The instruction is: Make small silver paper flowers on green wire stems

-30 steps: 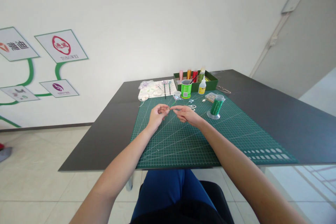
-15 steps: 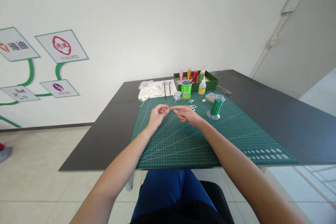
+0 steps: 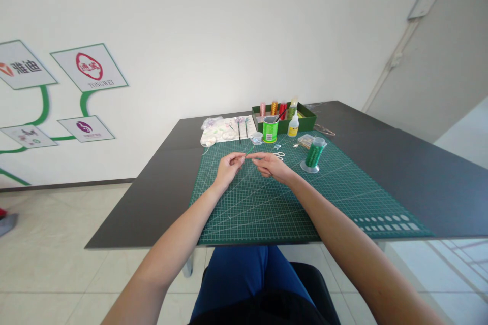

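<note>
My left hand is closed in a pinch on a thin green stem, which slants up and away from the fingertips. Near the stem's far end is a small pale, clear piece; whether they are joined I cannot tell. My right hand meets the left fingertips with its index finger stretched out, the thumb close below and the other fingers curled. Anything between its finger and thumb is too fine to make out. White-handled scissors lie just behind the right hand, partly hidden.
On the green cutting mat stand a spool of green thread and a green can. Behind are a glue bottle and a green box of coloured spools. A white cloth holding thin dark tools lies back left.
The green stem now shows more plainly, slanting up from the fingertips towards the pale piece. Both hands keep nearly the same place and pose.
</note>
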Tool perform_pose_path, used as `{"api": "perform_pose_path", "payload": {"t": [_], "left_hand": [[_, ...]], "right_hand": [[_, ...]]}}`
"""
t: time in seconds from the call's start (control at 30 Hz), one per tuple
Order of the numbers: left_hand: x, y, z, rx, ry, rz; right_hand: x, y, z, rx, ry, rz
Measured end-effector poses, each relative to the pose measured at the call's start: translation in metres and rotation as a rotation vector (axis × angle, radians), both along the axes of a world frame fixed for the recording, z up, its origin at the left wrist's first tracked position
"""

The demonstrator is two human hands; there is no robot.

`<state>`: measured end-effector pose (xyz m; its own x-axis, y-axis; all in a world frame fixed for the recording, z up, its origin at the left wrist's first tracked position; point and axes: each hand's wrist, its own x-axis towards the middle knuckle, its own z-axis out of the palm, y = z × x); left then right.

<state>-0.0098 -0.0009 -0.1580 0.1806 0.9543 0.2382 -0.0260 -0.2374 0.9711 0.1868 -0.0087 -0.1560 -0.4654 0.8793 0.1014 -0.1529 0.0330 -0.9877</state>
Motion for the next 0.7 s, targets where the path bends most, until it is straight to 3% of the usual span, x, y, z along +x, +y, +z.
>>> {"api": "perform_pose_path", "payload": {"t": [0.7], "left_hand": [[-0.0013, 0.0001, 0.001, 0.044, 0.049, 0.024]], "right_hand": [[0.0005, 0.0009, -0.001, 0.029, -0.045, 0.004]]}}
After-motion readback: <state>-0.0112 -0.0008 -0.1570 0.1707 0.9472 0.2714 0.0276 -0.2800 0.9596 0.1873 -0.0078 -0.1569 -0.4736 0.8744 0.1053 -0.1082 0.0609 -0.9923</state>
